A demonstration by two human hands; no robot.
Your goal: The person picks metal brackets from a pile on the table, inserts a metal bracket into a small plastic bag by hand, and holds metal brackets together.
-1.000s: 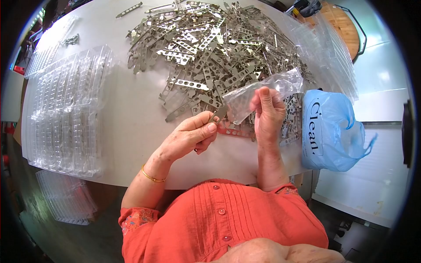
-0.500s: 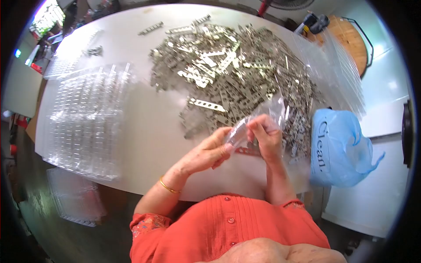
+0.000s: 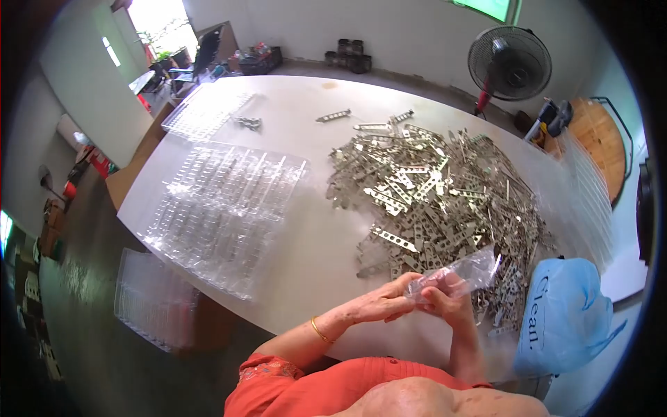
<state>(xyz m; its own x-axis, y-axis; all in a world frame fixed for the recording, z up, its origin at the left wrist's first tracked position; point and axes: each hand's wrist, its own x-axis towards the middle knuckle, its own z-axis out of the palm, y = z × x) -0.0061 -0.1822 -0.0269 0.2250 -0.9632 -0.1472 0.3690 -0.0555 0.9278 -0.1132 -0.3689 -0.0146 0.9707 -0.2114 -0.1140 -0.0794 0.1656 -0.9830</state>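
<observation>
- Head view, left hand (image 3: pixel 389 299): reaching in from the lower left, forearm angled up across the counter (image 3: pixel 313 285), back of the hand uppermost; gold bangle (image 3: pixel 321 329) at the wrist.
- Left fingers: pointed toward the right hand (image 3: pixel 448 300), their tips at the near end of a clear plastic bag (image 3: pixel 472 271); whether they are clamped or loose cannot be told.
- Right hand: raised from below, forearm nearly upright, wrist bent inward toward the left hand.
- Right fingers: closed on the clear plastic bag, thumb on the near side, the other fingers partly seen through the film.
- Clear plastic bag: held above the near edge of the metal strip pile (image 3: pixel 431 208), slanting up to the right, its far end free.
- Metal strip pile: spread over the right half of the counter, many strips with rows of round holes.
- Clear trays (image 3: pixel 222 215): left side of the counter, well apart from the hands.
- Blue bag (image 3: pixel 564 316): at the right edge, near the right forearm, lettering partly legible.
- Hard to make out: the bag's contents, its outline against the metal, and the left fingertips under glare and film.
- Hidden: lower strips, covered by those above.
- Cut off: red garment (image 3: pixel 347 389), by the lower border.
</observation>
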